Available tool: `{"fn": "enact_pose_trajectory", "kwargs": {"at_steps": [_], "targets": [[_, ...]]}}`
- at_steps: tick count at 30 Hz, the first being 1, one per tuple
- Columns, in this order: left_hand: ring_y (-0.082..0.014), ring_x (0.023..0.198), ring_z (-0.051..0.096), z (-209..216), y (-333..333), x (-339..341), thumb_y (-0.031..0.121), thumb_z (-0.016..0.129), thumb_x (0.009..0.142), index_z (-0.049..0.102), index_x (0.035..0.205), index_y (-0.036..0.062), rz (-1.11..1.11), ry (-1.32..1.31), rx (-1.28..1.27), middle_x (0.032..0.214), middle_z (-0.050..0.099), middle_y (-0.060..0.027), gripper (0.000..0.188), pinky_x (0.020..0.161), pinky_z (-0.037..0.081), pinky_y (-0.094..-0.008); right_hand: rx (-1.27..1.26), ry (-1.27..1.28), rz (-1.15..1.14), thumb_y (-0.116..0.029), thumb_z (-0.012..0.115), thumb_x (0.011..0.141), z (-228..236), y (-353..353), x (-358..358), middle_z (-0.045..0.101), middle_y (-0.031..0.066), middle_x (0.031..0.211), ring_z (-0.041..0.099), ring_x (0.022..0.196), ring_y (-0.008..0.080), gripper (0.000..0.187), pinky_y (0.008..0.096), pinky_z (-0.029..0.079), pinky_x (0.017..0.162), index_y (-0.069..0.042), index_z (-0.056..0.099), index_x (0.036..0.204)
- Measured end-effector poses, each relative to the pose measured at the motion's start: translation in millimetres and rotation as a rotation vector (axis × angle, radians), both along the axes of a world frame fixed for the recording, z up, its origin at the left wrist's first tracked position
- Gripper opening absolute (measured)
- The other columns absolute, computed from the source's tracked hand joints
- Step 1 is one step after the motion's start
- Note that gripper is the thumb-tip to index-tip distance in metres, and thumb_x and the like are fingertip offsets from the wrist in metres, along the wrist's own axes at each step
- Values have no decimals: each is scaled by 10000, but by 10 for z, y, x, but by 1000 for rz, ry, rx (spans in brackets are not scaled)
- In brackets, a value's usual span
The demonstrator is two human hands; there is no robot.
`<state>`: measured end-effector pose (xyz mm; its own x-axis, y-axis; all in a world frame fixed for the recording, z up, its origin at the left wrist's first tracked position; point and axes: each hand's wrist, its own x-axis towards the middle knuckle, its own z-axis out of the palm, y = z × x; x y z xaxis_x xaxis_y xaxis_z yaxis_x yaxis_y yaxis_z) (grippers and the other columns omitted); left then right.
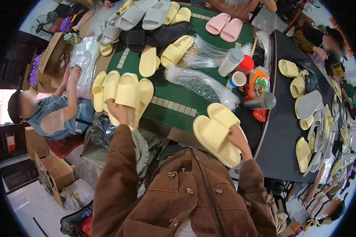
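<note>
Two pale yellow slide slippers [213, 132] are lifted off the near right edge of the table, with my right hand [238, 139] closed on them at their straps. Over at the near left edge, my left hand [118, 113] has its fingers tucked under the strap of a ribbed yellow slide slipper [127, 90]. Several more yellow slippers [100, 91] stand right beside that one; whether my fingers also grip a second slipper is hard to make out. The green table [146, 116] with rows of pale tiles lies beneath both hands.
Clear plastic bags [201, 85] spread over the table's middle. Right of them stand a white bottle [230, 62], a paper cup [238, 79] and a grey bottle [261, 102]. Grey slippers [134, 15] pile up at the back. A co-worker [59, 114] sits left, handling plastic; a dark table [281, 130] adjoins right.
</note>
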<state>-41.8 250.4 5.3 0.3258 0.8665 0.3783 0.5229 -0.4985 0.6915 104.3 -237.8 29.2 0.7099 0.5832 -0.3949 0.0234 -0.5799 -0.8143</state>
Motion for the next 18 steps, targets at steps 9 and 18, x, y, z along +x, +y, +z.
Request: {"fn": "enact_pose_trajectory", "kwargs": {"at_steps": [9,18], "targets": [[-155,703,491,-560,1290,-110,92,532,822,489,1064,4,-159,-387,-801,818,514,-47,262,668,440,-298,-88,-319,-395,-123,565,732,-719,1019,-243,595,283,849,571,804,426,269,446,448,700,108,565,870],[-412,1322,190,-115,-163,103,97,584,797,306,1339,-71,-87,62,-98,1408,241,-281,632,1090,181,-440,129,384,-484,-96,558,804,-721,1384,-371,576,146,1066,588,786,188,362,315,481,671,66,505,1124]]}}
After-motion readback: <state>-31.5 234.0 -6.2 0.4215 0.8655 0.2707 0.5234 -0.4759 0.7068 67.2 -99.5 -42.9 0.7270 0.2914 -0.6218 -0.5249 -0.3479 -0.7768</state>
